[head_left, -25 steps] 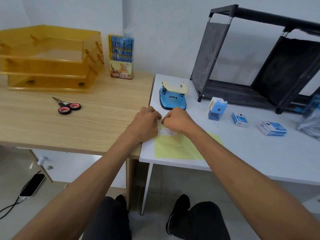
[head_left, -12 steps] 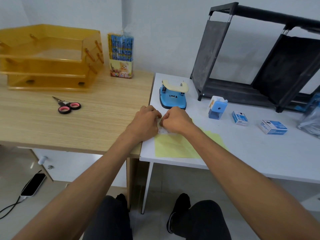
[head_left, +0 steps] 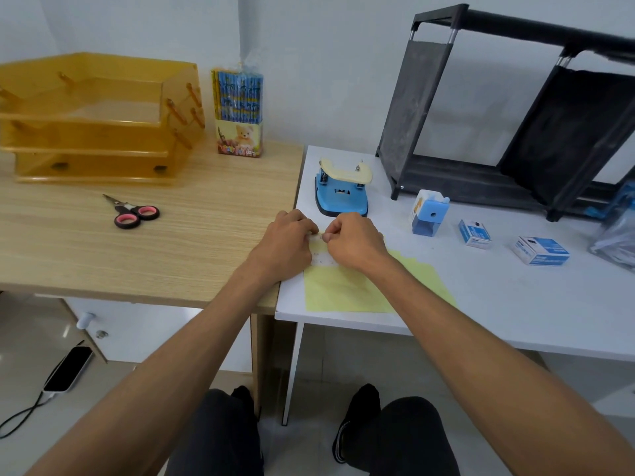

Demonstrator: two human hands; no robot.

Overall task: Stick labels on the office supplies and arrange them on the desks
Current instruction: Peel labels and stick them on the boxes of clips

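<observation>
At frame centre, the left hand [head_left: 285, 243] and right hand [head_left: 355, 240] meet knuckle to knuckle, fingers curled, pinching the top edge of a white label sheet [head_left: 323, 261]. The sheet lies on yellow paper [head_left: 343, 292] on the white surface [head_left: 498, 304]. A blue hole punch [head_left: 342, 194] sits just above the hands, a wooden surface [head_left: 171, 255] adjoins at left, and a black rack [head_left: 515, 115] stands at upper right.

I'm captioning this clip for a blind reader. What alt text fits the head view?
The left hand and right hand pinch a white label sheet over yellow paper on the white desk, just in front of a blue hole punch. On the adjoining wooden desk lie scissors and an amber tray stack.
</observation>
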